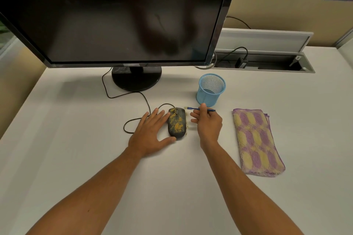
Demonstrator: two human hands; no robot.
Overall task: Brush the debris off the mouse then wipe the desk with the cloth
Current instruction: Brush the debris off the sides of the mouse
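A black wired mouse [177, 122] lies on the white desk [76, 139], its top speckled with yellow debris. My left hand [150, 133] rests flat beside it on the left, fingers straight, thumb touching the mouse's near end. Just right of the mouse, my right hand [207, 122] pinches a thin blue brush [193, 108] that lies level, with its pale tip pointing left beyond the mouse's far right corner. A few yellow crumbs lie on the desk by the mouse's right side. A folded purple and yellow cloth [257, 141] lies further right, untouched.
A blue mesh cup [211, 89] stands just behind my right hand. A large dark monitor [118, 15] on a round base [136, 79] fills the back left. The mouse cable [133, 97] loops left of the mouse. A cable tray [267, 61] is sunk into the desk's back edge.
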